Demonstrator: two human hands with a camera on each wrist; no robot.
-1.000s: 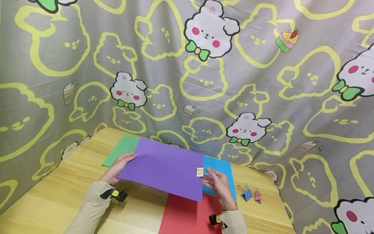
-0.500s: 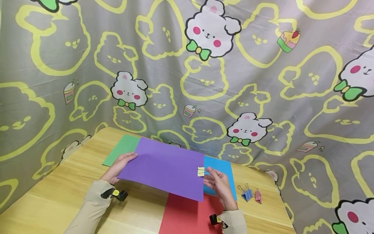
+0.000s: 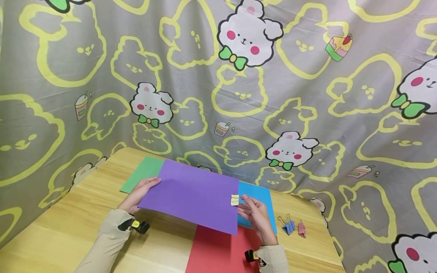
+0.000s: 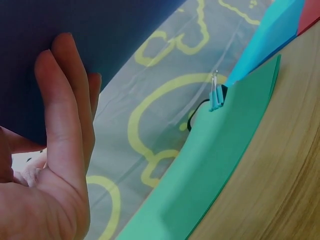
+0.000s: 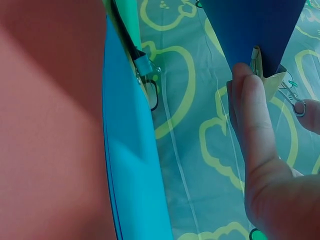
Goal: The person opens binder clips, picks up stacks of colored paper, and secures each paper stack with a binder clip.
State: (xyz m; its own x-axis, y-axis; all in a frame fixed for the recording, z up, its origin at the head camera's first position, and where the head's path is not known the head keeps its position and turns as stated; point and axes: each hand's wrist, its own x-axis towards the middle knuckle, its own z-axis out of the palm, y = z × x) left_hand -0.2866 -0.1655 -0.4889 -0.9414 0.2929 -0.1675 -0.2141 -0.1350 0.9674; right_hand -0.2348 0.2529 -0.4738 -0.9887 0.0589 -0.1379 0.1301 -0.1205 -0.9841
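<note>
Raised over the table, a purple paper [image 3: 191, 195] is tilted, its near edge hanging above the red paper. My left hand [image 3: 140, 195] holds its left edge; the left wrist view shows straight fingers [image 4: 62, 115] spread along the underside. At the paper's right edge sits a yellow binder clip [image 3: 234, 200]. My right hand [image 3: 255, 214] grips this clip by its wire handles, thumb to one and fingertips to the other. In the right wrist view the clip [image 5: 272, 82] straddles the purple edge, with the fingers [image 5: 255, 120] beneath.
Flat on the wooden table [image 3: 164, 242] lie green [image 3: 140, 176], blue [image 3: 259, 193] and red [image 3: 213, 246] papers. A teal binder clip [image 4: 217, 97] is at the green paper's far edge. Blue [image 3: 288, 226] and pink [image 3: 302, 229] binder clips lie at right. A patterned curtain [image 3: 191, 83] hangs behind.
</note>
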